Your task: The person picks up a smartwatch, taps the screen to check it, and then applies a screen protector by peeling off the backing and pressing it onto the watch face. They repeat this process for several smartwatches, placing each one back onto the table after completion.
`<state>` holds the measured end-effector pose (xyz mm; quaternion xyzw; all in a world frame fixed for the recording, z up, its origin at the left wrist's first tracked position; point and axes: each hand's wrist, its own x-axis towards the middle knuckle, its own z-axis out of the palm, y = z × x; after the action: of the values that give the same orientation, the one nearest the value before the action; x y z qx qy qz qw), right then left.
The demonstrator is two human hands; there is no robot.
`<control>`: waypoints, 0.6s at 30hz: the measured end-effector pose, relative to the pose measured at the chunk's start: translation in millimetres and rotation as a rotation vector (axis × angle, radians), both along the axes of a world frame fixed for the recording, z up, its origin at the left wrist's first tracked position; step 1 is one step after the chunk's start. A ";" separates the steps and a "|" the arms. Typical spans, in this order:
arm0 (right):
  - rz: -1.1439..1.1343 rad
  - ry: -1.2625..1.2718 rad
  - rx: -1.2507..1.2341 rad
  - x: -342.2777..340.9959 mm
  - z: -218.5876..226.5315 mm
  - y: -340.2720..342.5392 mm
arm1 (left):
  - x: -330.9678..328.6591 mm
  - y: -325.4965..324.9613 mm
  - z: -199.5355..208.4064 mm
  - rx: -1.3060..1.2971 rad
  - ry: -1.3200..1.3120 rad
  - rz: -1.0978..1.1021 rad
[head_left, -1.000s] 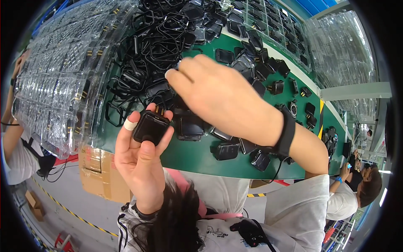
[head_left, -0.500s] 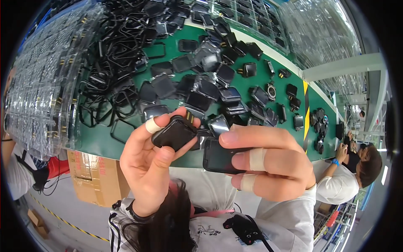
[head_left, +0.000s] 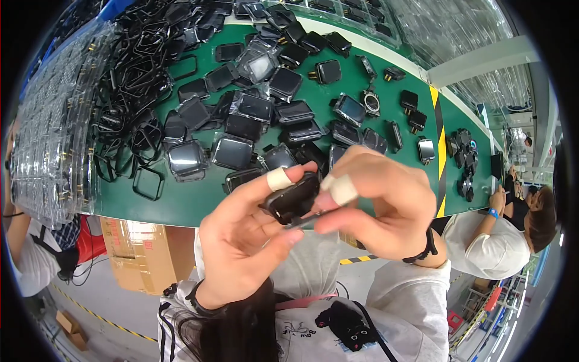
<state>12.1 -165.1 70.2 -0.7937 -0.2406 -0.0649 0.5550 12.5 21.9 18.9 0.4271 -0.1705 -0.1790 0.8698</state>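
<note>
My left hand [head_left: 238, 238] holds a black smartwatch body [head_left: 293, 200] above the near edge of the green table [head_left: 199, 202], fingers behind it and thumb low at its side. My right hand [head_left: 386, 205] is closed in a pinch at the right side of this body. Motion smears its fingertips, and what they grip is partly hidden. A thin greyish edge shows between the two thumbs. Tape wraps some fingers of both hands. Just beyond lie several film-covered black watch bodies [head_left: 233, 151].
Black watch frames [head_left: 148, 184] are heaped at the left, beside stacked clear plastic trays [head_left: 51, 145]. Yellow-black tape [head_left: 441, 151] crosses the table at the right; more dark parts [head_left: 464, 157] lie past it. A cardboard box [head_left: 142, 256] stands below the near edge. A co-worker [head_left: 488, 241] sits at the right.
My hands, apart before with a black piece in each, have come together at one watch body. My right hand has turned to a pinch. The table's things appear shifted left as the view moved.
</note>
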 end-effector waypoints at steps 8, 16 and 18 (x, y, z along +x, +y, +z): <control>-0.105 -0.079 -0.149 -2.9 -14.7 -4.0 | -6.6 -7.9 -2.6 0.026 0.034 -0.037; -0.123 -0.299 -0.156 -1.5 -29.5 6.0 | -7.5 -13.5 -0.9 0.114 0.013 0.110; -0.133 -0.232 -0.146 -4.0 -21.3 6.9 | -7.7 -13.3 -1.6 0.138 -0.020 0.148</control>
<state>8.1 -158.2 49.0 -0.8332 -0.2540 -0.1751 0.4589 4.8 8.6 17.3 0.4994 -0.1342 -0.1213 0.8473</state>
